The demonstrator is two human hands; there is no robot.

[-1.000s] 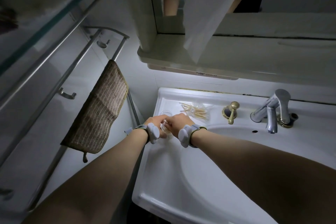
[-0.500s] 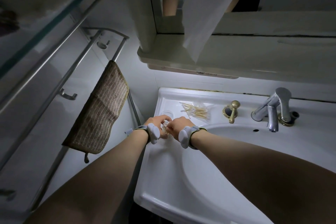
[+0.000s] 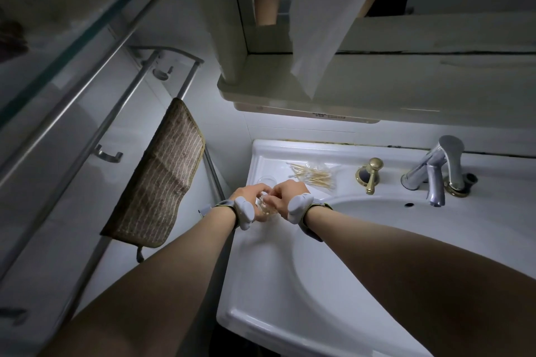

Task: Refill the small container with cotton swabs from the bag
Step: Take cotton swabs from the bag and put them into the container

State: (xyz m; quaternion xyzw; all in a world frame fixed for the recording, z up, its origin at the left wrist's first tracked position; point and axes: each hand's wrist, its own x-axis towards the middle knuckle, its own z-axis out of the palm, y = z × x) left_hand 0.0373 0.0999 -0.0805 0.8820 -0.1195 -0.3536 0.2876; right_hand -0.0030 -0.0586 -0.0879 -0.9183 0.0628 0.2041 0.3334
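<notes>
I see a white sink (image 3: pixel 290 293) in a dim bathroom. A brown striped towel (image 3: pixel 162 180) hangs on a rail at 9 o'clock. A silver faucet (image 3: pixel 438 171) sits at 3 o'clock, with a gold knob (image 3: pixel 372 174) beside it. My left hand (image 3: pixel 249 197) and right hand (image 3: pixel 287 193) both curl around the small clear container (image 3: pixel 265 206) on the sink's left rim. The bag of cotton swabs (image 3: pixel 313 175) lies just past it at 1 o'clock. The cabinet label (image 3: pixel 327 116) is too small to read.
</notes>
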